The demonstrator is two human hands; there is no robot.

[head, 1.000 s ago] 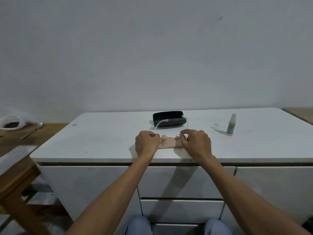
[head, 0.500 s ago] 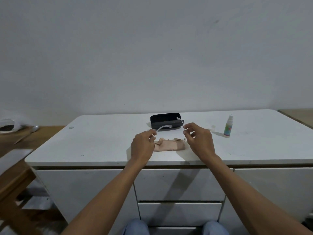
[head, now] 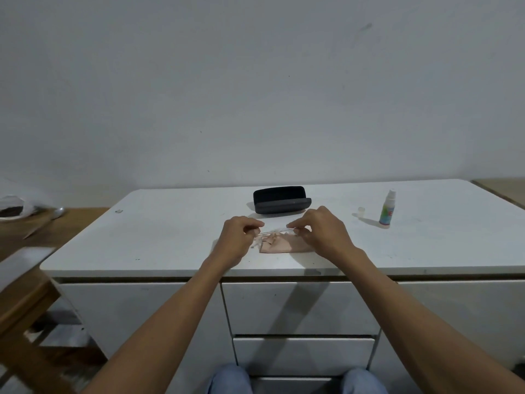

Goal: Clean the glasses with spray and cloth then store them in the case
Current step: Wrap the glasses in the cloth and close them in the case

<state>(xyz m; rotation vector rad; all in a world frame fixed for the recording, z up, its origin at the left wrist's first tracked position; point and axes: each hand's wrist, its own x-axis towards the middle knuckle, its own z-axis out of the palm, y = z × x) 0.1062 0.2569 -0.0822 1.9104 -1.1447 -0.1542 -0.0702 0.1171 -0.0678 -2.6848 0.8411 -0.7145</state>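
Clear-framed glasses [head: 274, 231] hang just above the white cabinet top [head: 170, 237], folded or nearly folded. My left hand [head: 237, 240] pinches their left end and my right hand [head: 321, 231] pinches their right end. Under them lies a crumpled pink cloth [head: 279, 245]. Behind the hands stands the open black glasses case [head: 281, 203], its lid tilted back. The small spray bottle [head: 387, 207] stands upright at the right, with its clear cap [head: 361, 211] beside it on the left.
The cabinet's front edge runs just below my wrists, with drawers beneath. A wooden table [head: 42, 231] at the left carries a white bag [head: 12, 209] and a spoon [head: 58, 213]. A plain wall rises behind.
The glasses' temples, spread open toward the case before, are now folded in between my hands. Both hands have lifted off the cloth and hold the frame above it.
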